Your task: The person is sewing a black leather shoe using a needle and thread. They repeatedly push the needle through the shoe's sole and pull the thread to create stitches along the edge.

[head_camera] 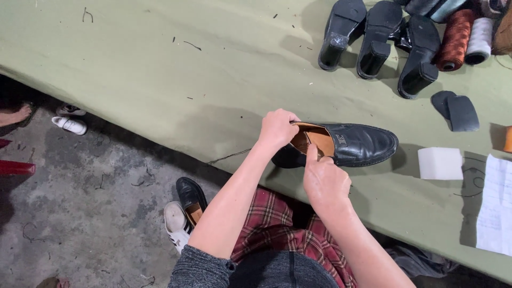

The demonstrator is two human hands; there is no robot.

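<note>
On the table: an olive-green cloth [160, 64] covers the work surface, flecked with dark thread scraps; its near edge runs diagonally above a grey concrete floor [80, 213].
Landmark: a black loafer [352, 144] lies on its sole near the table's front edge, toe pointing right, tan lining showing.
Beyond the loafer: three black heeled soles [378, 42] lie side by side, with thread spools [456, 40] (rust and white) just right of them.
Right of the loafer: a white foam block [440, 162], two dark heel pieces [456, 111] above it, a white paper sheet [495, 205] further right.
Below the loafer, on the floor: a black shoe [191, 198] beside a white sandal [175, 224].
Left hand [277, 128]: fingers curled over the loafer's heel rim, pinching it.
Right hand [325, 184]: forefinger extended into the shoe opening, pressing the insole; other fingers folded.
Lap: red plaid fabric [277, 229] under both forearms.
</note>
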